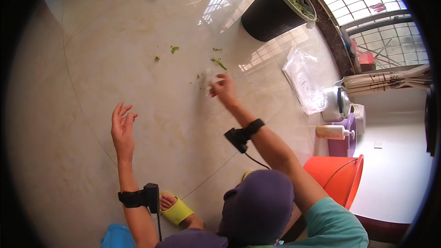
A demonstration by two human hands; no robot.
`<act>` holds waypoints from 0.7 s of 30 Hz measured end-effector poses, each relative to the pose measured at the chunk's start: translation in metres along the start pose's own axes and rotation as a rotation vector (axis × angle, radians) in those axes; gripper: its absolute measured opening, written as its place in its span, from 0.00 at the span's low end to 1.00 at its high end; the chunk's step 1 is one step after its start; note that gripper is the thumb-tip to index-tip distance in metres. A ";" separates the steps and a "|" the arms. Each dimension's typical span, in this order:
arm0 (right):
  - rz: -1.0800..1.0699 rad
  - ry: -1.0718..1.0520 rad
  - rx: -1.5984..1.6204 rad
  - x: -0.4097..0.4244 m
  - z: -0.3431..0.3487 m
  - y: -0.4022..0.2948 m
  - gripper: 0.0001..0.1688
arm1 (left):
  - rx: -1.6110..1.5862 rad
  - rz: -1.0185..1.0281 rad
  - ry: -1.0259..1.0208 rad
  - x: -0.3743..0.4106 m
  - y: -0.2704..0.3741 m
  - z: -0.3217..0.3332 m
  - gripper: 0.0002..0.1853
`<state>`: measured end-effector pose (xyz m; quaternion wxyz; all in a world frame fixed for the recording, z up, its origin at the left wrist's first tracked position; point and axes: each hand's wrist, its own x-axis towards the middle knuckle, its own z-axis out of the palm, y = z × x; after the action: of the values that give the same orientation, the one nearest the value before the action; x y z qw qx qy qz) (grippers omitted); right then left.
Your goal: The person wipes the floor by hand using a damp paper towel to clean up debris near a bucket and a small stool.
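Observation:
My left hand (122, 124) is raised over the tiled floor (93, 86), its fingers apart and nothing in it. My right hand (224, 91) reaches low over the floor with curled, blurred fingers. A pale smear shows by its fingertips, and whether something is pinched there cannot be made out. Just beyond that hand lies a green stalk scrap (219, 63), with a smaller green bit (217, 49) farther off. A torn green leaf (175, 50) and a small green clump (157, 58) lie to the left. Fine crumbs are scattered close to my right fingers.
Far right stands a black bin (267, 15), lined with a bag and holding green trimmings. Clear plastic bags (305, 79) lie on the floor. Along the right are a metal kettle (335, 105), a pump bottle (330, 132) and a red bucket (327, 172). A blue container (117, 237) is lower left.

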<state>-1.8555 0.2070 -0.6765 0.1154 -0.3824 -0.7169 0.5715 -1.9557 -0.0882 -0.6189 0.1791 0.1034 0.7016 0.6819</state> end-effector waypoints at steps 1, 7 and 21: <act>-0.028 0.027 0.064 0.001 -0.024 -0.004 0.19 | -0.038 0.010 0.012 0.001 0.000 0.000 0.20; 0.177 0.407 0.031 -0.063 -0.205 0.071 0.12 | -0.099 -0.008 0.084 0.001 -0.007 -0.023 0.19; 0.062 0.601 -0.896 0.017 -0.205 0.142 0.15 | 0.032 -0.152 0.408 -0.037 -0.020 -0.098 0.21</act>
<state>-1.6845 0.3761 -0.7444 0.1241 -0.5618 -0.8142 0.0780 -1.9585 -0.1937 -0.6341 0.0825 -0.0873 0.7398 0.6620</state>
